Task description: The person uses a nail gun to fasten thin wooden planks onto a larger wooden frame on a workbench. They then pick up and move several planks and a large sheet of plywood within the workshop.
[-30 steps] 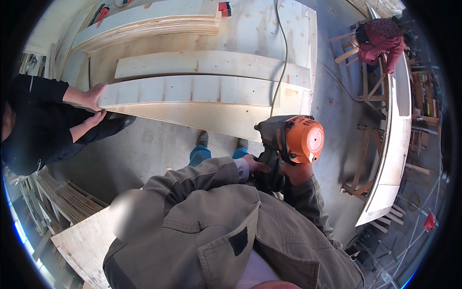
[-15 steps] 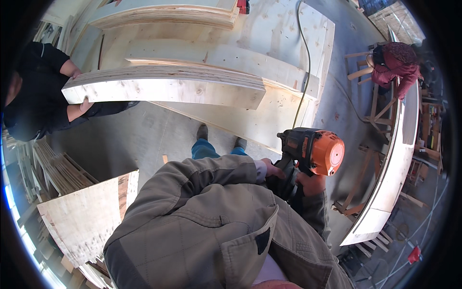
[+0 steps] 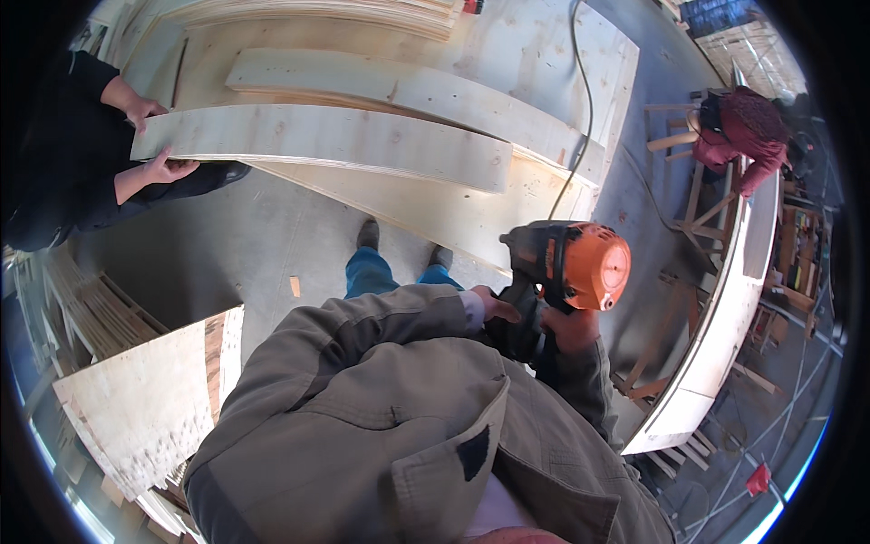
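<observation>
An orange and black nail gun [image 3: 594, 263] is held up in front of my jacket, at the right. My right hand [image 3: 573, 330] is closed round its handle, under the orange cap. On the tool's black lower part rests my left hand [image 3: 494, 305], its fingers bent against it. Across the bench, a co-worker's two hands [image 3: 161, 168] grip the left end of a long curved plywood piece [image 3: 335, 134], whose broad face is turned up. Behind it lies a second curved plywood strip [image 3: 390, 91].
The plywood-topped bench [image 3: 535, 213] fills the area ahead, with a hose [image 3: 584, 118] across it. Stacked plywood strips [image 3: 335, 14] lie at its far side. Another person [image 3: 748, 136] bends over a long curved panel [image 3: 716, 363] on trestles, right. A plywood sheet [image 3: 136, 399] leans at lower left.
The co-worker has tipped the curved plywood piece: its layered edge showed on top before, and now its broad face does. The nail gun has shifted slightly left and up in view.
</observation>
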The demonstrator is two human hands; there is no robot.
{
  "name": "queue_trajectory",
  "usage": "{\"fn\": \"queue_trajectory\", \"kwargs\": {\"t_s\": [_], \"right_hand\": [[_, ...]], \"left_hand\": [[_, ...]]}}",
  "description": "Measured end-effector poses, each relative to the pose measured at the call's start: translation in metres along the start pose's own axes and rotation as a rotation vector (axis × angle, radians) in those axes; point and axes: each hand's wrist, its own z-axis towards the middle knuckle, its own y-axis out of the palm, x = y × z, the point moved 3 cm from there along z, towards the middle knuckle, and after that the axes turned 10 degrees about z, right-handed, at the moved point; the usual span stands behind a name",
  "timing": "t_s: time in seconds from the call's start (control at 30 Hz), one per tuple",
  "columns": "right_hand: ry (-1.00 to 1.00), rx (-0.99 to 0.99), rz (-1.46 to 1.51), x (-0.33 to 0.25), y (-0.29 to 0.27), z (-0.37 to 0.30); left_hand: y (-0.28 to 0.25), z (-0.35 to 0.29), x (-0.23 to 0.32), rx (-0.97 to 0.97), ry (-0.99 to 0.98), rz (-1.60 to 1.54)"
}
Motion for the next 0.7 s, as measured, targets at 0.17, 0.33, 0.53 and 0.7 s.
{"fn": "queue_trajectory", "kwargs": {"t_s": [0.17,0.33,0.53,0.7], "right_hand": [[-0.157,-0.006,-0.097,-0.014,0.019,0.006],[-0.263,0.01,-0.231,-0.043,0.029,0.006],[-0.127,0.067,-0.091,-0.072,0.026,0.01],[-0.05,0.08,-0.116,-0.084,0.027,0.024]], "left_hand": [[-0.023,-0.035,0.003,0.036,0.06,-0.106],[-0.041,-0.059,0.025,0.03,0.188,-0.227],[-0.051,-0.072,0.051,0.12,0.339,-0.234],[-0.065,-0.077,0.063,0.131,0.385,-0.286]]}}
